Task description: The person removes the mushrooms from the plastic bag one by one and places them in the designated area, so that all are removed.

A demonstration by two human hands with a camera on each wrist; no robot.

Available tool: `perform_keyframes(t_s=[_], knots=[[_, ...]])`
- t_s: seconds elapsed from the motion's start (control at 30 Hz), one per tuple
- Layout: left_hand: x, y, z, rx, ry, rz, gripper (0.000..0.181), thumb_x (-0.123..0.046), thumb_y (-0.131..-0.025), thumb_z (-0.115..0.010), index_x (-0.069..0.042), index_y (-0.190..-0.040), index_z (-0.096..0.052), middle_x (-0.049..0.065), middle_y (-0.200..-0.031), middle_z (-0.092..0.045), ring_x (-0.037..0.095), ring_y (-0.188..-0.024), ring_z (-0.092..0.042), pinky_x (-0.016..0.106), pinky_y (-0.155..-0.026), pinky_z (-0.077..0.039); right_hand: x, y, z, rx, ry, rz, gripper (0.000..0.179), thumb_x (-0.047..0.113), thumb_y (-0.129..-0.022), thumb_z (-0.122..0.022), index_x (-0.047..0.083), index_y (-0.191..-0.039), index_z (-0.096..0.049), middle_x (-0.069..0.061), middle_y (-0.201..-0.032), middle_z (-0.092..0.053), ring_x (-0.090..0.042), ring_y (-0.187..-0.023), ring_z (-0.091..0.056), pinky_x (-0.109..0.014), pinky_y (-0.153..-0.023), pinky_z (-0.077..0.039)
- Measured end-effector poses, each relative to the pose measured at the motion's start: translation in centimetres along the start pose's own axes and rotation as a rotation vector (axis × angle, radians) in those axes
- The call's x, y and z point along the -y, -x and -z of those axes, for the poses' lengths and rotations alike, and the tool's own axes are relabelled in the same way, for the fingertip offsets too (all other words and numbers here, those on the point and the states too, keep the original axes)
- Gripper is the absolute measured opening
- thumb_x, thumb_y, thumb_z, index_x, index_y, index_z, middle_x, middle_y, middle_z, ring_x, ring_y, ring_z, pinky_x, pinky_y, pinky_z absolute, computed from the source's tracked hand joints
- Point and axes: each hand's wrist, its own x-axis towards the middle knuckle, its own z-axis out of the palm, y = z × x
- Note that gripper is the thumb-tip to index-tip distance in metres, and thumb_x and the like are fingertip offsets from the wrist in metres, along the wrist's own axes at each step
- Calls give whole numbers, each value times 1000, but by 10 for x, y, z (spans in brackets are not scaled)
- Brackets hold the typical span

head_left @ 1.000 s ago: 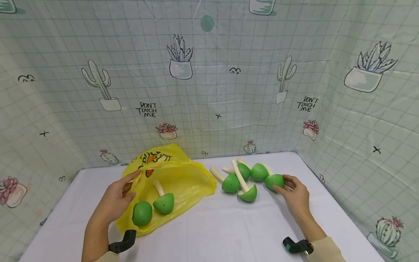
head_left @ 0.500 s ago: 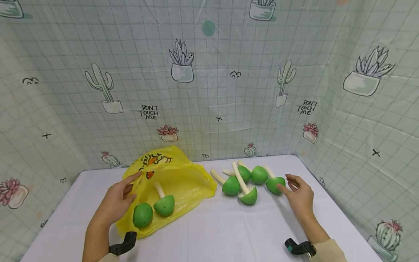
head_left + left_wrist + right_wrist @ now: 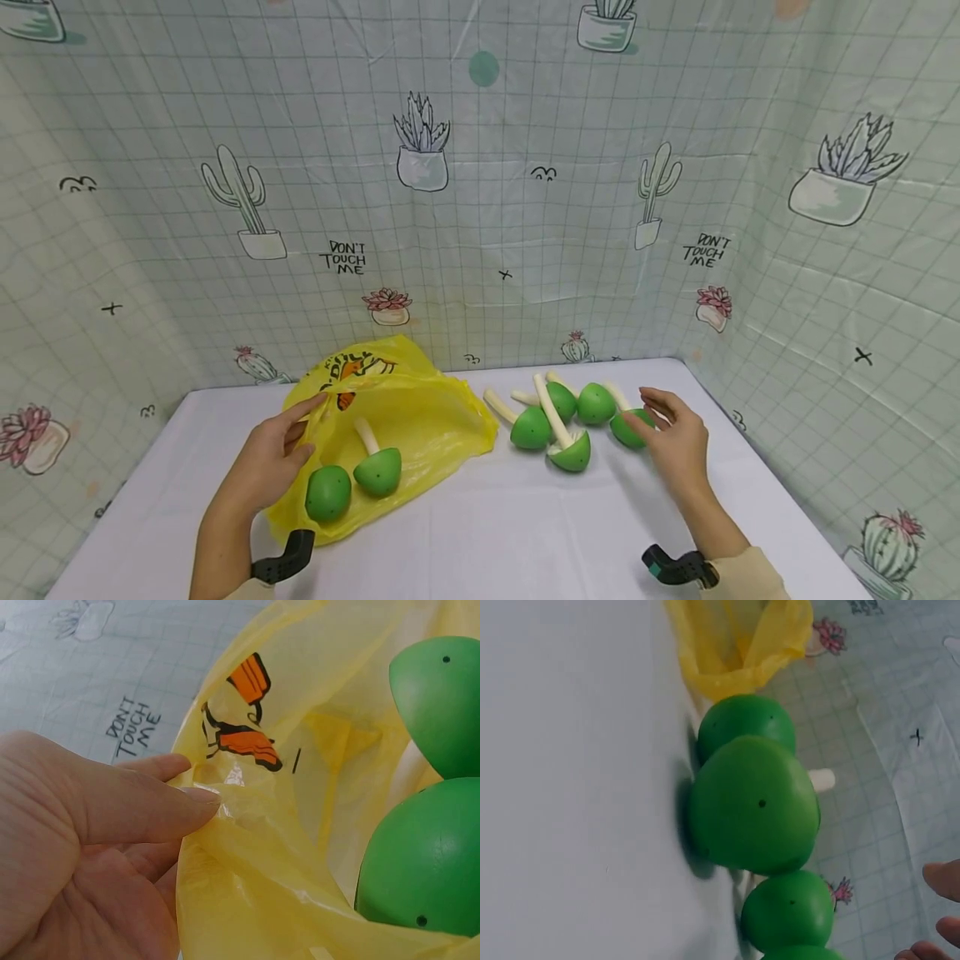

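My left hand pinches the rim of a yellow plastic bag between thumb and fingers, and the bag's mouth stands wide. Just inside lie two toy mushrooms with green caps: an upright-stemmed one and one showing only its cap. In the left wrist view the thumb presses on the printed film. My right hand hovers by the rightmost mushroom, thumb and fingers spread, partly covering its cap. The right wrist view has those fingertips apart from the caps.
Several more green mushrooms with cream stems lie in a cluster right of the bag, one nearest the front. A white cloth covers the table. Behind it hangs a grid-patterned curtain with cactus prints.
My right hand's fingers were at the rightmost mushroom's cap, drew away to the right, and are now raised slightly over it. The left hand and the mushrooms stay put.
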Motion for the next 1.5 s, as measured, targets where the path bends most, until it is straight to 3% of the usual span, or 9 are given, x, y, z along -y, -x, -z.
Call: perform_keyframes(t_s=[0.13,0.23,0.6,0.9,1.33,1.5], knots=[[-1,1,0,3,12,-2,69,14,-100,-56,-2,-164,-34,32,-161,-38,50,-140,-49,57,-110,-47,13,2,-11,47,-51,-2,47,-3,-91,-79,-8,-134,-63,-22,-136,-64,-29,-129,-62,-21,-106,-51],[-1,2,0,3,18,0,69,14,-100,-55,-2,-163,-34,32,-161,-39,50,-140,-49,56,-110,-48,23,2,-21,75,-93,1,48,-3,-91,-79,-9,-135,-61,-23,-137,-63,-36,-132,-60,-24,-107,-51],[-2,2,2,2,1,-10,67,13,-100,-56,-2,-163,-35,31,-162,-37,50,-140,-49,58,-112,-46,55,10,-63,171,-226,4,51,-1,-90,-82,-7,-135,-61,-21,-138,-63,-31,-133,-60,-31,-110,-51],[-2,1,2,0,10,-14,67,13,-101,-56,-3,-163,-36,30,-162,-37,49,-141,-49,59,-113,-45,78,28,-113,265,-325,31,50,-4,-85,-84,-7,-131,-64,-22,-134,-65,-38,-131,-60,-38,-110,-53],[-2,-1,5,-4,11,-19,67,12,-101,-56,-4,-163,-36,29,-163,-38,48,-140,-50,58,-112,-46,99,60,-175,416,-336,100,47,0,-87,-84,-7,-129,-65,-23,-133,-65,-40,-128,-62,-42,-109,-53],[-1,0,6,-6,15,-21,67,12,-101,-56,-4,-163,-36,30,-161,-39,49,-140,-50,58,-112,-46,103,73,-195,460,-302,76,48,5,-88,-85,-3,-130,-66,-17,-132,-67,-37,-128,-63,-39,-108,-54]])
